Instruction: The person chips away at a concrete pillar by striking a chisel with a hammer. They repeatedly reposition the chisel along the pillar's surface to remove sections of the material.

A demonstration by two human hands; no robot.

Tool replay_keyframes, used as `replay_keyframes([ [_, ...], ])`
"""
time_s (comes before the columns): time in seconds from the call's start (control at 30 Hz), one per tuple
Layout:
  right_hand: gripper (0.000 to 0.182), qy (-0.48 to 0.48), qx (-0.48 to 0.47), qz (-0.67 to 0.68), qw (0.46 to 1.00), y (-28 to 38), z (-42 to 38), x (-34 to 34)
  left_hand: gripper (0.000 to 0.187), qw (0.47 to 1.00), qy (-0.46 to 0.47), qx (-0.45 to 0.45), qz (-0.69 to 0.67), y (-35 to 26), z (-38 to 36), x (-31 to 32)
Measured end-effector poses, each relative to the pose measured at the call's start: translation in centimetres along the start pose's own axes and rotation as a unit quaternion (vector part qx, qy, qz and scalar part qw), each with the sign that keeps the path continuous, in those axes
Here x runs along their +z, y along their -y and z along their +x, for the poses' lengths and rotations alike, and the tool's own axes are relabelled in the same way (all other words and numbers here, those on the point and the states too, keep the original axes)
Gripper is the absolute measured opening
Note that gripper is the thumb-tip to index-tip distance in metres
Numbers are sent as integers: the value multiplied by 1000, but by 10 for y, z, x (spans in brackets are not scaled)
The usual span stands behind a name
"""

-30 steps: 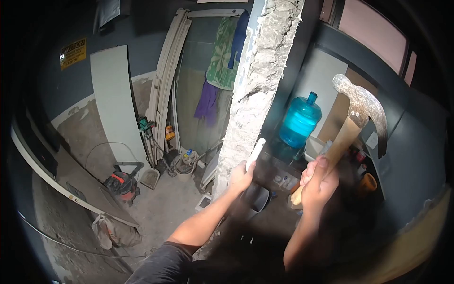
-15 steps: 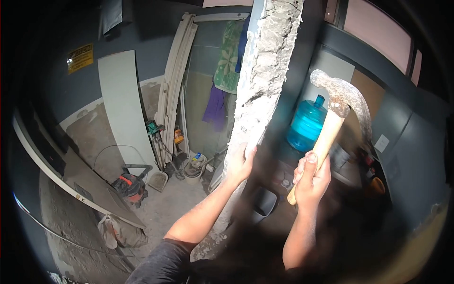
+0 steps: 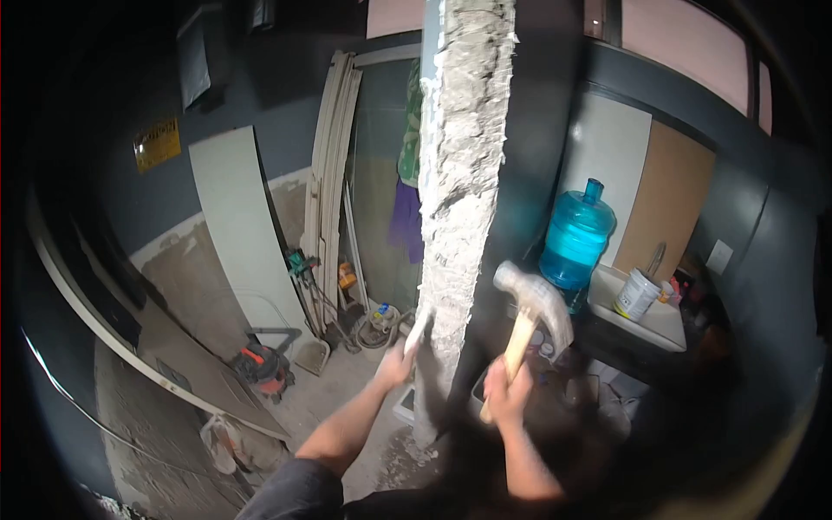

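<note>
My right hand [image 3: 508,390] is wrapped round the wooden handle of a claw hammer [image 3: 536,299], its worn metal head up and just right of the column. My left hand [image 3: 396,367] grips a short, pale chisel [image 3: 418,333], tilted with its upper end against the left edge of the column. Rough, chipped grey-white material covers the face of this upright column [image 3: 464,199]. A small gap separates the hammer head from the column. The chisel's fine shape is blurred, and my fingers hide its lower part.
A blue water jug [image 3: 578,234] stands at the right, beside a sink [image 3: 654,325] with a white bucket [image 3: 637,295]. A red-and-black vacuum [image 3: 263,371], a dustpan [image 3: 312,355] and leaning boards [image 3: 247,225] are at the left. Debris [image 3: 407,459] lies at the column's foot.
Both hands have moved down, the left one lower along the column's left edge. The hammer has come down and left, closer to the column. The view has shifted slightly.
</note>
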State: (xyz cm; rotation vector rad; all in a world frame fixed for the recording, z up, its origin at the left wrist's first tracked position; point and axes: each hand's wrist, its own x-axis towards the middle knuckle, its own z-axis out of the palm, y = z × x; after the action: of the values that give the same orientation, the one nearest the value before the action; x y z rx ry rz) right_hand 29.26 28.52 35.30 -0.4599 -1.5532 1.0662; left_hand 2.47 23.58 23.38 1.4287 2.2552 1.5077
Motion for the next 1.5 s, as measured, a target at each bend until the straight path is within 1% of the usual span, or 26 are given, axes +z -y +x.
replay_keyframes([
  [0.03, 20, 0, -9, -86, 996, -50, -23, -10, 41, 983, 98, -58, 144, 60, -39, 7],
  [0.07, 21, 43, 100, -24, 994, -54, -41, -19, 41, 949, 204, -61, 232, 113, -85, 7],
  [0.1, 23, 90, 204, 43, 974, -58, -59, -25, 36, 896, 341, -21, 284, 161, -132, -3],
  [0.13, 31, 85, 270, 7, 959, -79, -81, -33, 37, 857, 425, -84, 279, 185, -186, -20],
  [0.17, 40, 84, 334, -33, 938, -110, -107, -46, 37, 837, 452, -180, 249, 194, -227, -38],
  [0.23, 37, 78, 237, -228, 941, -226, -179, -75, 38, 818, 424, -331, 203, 187, -284, -62],
  [0.3, 36, 184, 390, -269, 861, -213, -198, -113, 39, 804, 365, -438, 171, 168, -319, -73],
  [0.37, 34, 205, 412, -275, 845, -219, -206, -129, 41, 800, 309, -493, 146, 153, -340, -72],
  [0.43, 32, 219, 419, -282, 835, -224, -210, -144, 42, 805, 258, -521, 123, 139, -352, -63],
  [0.57, 28, 250, 421, -275, 827, -235, -210, -164, 46, 828, 192, -520, 89, 119, -371, -37],
  [0.73, 24, 287, 417, -254, 824, -238, -206, -179, 50, 859, 161, -483, 54, 107, -381, -6],
  [0.8, 22, 303, 414, -245, 823, -238, -208, -185, 51, 859, 148, -489, 43, 90, -385, 1],
  [0.83, 21, 311, 413, -241, 822, -238, -208, -188, 52, 849, 133, -510, 33, 58, -368, -1],
  [0.87, 20, 319, 411, -237, 820, -238, -209, -192, 53, 840, 118, -530, 22, 41, -360, 1],
  [0.9, 20, 328, 409, -233, 819, -238, -211, -196, 55, 842, 117, -526, -2, 46, -367, -2],
  [1.0, 18, 352, 403, -219, 816, -235, -217, -209, 59, 792, 3, -576, -201, 62, -381, -9],
  [1.03, 17, 359, 400, -212, 816, -231, -219, -213, 58, 769, -48, -571, -284, 78, -383, -8],
  [1.07, 16, 366, 398, -206, 815, -229, -222, -218, 58, 763, -76, -553, -326, 78, -375, -8],
  [1.1, 16, 373, 397, -198, 815, -225, -227, -222, 59, 756, -103, -534, -366, 82, -362, -13],
  [1.17, 15, 389, 391, -177, 815, -215, -238, -229, 56, 751, -112, -513, -399, 102, -331, -16],
  [1.23, 14, 403, 384, -152, 817, -203, -250, -232, 45, 697, -180, -474, -507, 48, -262, -32],
  [1.3, 14, 418, 366, -121, 823, -187, -262, -229, 34, 684, -184, -440, -552, 23, -200, -46],
  [1.37, 14, 420, 350, -96, 832, -170, -275, -221, 28, 722, -142, -359, -574, 2, -145, -62],
  [1.4, 14, 409, 360, -101, 833, -163, -286, -209, 27, 751, -124, -320, -564, -12, -119, -70],
  [1.47, 16, 235, 503, 12, 831, -156, -300, -184, 24, 802, -91, -236, -542, -39, -71, -82],
  [1.5, 16, 197, 515, 32, 834, -144, -303, -173, 23, 824, -77, -189, -528, -52, -48, -88],
])
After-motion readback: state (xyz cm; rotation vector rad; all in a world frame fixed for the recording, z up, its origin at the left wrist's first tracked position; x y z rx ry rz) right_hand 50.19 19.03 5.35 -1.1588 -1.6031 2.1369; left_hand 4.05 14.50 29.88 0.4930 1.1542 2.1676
